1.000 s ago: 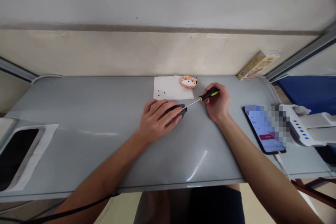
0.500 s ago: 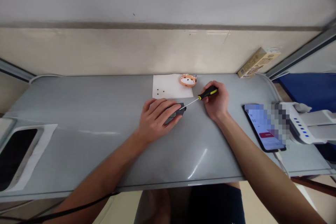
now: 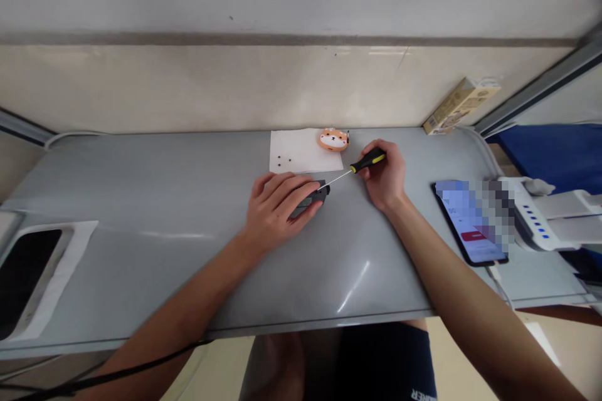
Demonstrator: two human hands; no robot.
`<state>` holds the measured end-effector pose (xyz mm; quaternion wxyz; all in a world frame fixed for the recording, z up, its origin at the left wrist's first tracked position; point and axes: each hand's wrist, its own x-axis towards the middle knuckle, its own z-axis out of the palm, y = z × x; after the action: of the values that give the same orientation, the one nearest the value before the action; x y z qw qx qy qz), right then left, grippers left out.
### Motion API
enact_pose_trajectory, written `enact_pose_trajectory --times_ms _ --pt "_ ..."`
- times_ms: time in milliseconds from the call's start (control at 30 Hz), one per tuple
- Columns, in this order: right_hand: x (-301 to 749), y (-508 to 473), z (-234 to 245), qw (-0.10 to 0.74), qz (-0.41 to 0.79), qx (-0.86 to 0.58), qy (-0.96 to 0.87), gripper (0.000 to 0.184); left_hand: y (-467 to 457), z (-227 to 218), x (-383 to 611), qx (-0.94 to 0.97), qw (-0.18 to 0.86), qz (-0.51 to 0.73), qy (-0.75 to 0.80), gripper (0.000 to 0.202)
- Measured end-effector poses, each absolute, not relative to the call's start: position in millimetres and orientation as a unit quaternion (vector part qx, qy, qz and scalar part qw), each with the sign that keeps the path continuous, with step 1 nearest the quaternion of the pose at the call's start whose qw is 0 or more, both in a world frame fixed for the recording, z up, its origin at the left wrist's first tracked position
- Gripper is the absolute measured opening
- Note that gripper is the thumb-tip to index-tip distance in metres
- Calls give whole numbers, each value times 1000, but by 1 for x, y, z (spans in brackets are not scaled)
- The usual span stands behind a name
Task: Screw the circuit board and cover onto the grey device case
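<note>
My left hand (image 3: 277, 208) is closed over a small dark grey device (image 3: 321, 193), pressing it down on the grey table; the fingers hide most of it, so I cannot tell its kind. In my right hand (image 3: 385, 177) is a screwdriver (image 3: 369, 160) with a black and yellow handle. Its thin shaft slants down to the left, and the tip reaches the device close to my left fingertips. Behind the hands lies a white sheet of paper (image 3: 301, 153) with several tiny dark screws (image 3: 290, 160) on its left part.
An orange animal-faced case (image 3: 333, 140) sits on the paper's right side. To the right are a lit phone (image 3: 470, 222) on a cable, a white power strip (image 3: 531, 216) and a tilted box (image 3: 458, 106). At far left, a dark-screened phone (image 3: 31, 276) rests on white paper.
The view has shifted slightly. Both hands keep their hold, and the screwdriver tip stays at the device, with a little more of the device's upper side showing.
</note>
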<state>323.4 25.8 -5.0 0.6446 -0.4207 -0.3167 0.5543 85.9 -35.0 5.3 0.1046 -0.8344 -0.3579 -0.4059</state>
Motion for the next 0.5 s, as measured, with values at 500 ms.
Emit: enact_pose_trajectory --times_ms 500 --pt "328 26 2 659 535 -432 -305 32 -34 4 86 -834 132 -404 -352 17"
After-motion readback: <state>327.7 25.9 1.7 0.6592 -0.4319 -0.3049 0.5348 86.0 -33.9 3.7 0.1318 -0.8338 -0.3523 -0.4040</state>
